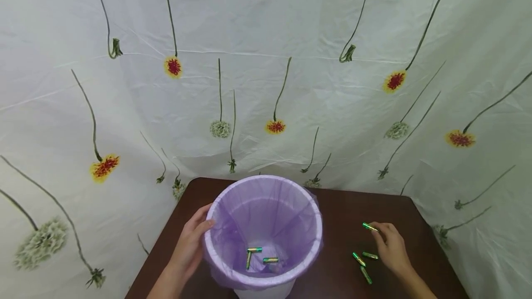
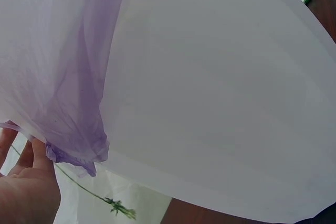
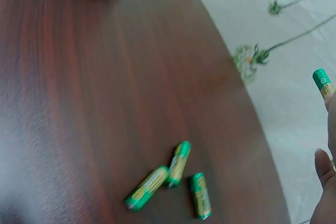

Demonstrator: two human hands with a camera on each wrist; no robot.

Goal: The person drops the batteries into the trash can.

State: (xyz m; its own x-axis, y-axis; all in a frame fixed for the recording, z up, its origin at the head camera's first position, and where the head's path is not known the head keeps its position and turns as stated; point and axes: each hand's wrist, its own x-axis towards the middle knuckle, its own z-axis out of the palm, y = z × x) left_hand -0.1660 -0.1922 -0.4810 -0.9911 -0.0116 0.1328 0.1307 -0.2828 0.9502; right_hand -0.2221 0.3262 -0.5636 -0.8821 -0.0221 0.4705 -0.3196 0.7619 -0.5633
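A white bin (image 1: 264, 282) lined with a thin purple bag (image 1: 232, 216) holds several green batteries (image 1: 270, 260) at its bottom. My left hand (image 1: 187, 248) grips the bin's left rim, thumb over the top; in the left wrist view the hand (image 2: 31, 187) is beside the purple bag (image 2: 79, 103). On the right, my right hand (image 1: 392, 248) pinches one green-and-gold battery (image 1: 369, 227) above the table; the right wrist view has that battery (image 3: 324, 83) at the fingertips of the hand (image 3: 326, 182). Below it, several batteries (image 1: 365, 275) lie on the table.
The dark brown table (image 1: 341, 206) runs under the bin and the loose batteries. A pale cloth (image 1: 257, 22) printed with flowers hangs behind and on both sides of the table. The bin stands left of the loose batteries.
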